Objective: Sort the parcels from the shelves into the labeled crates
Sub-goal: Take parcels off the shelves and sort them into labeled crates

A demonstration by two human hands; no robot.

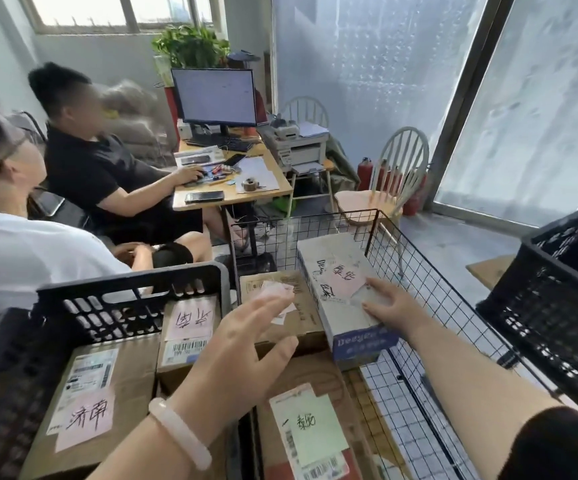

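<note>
Long white-and-blue cardboard parcel (336, 271) with a pink handwritten note, tilted inside a black wire-mesh crate (419, 271) and propped on brown cardboard parcels (280, 327). Long axis pointing away from the body, near end lowest. Right hand (389, 306) nearer, fingers laid flat on the near right top; thumb hidden. Left hand (246, 344) released, fingers spread, hovering just left of it and holding nothing. Black plastic crate (125, 299) of labelled parcels further left.

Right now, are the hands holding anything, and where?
Nothing is gripped. The right hand lies flat on top of the white box, at its near end; the left hand is empty.
</note>
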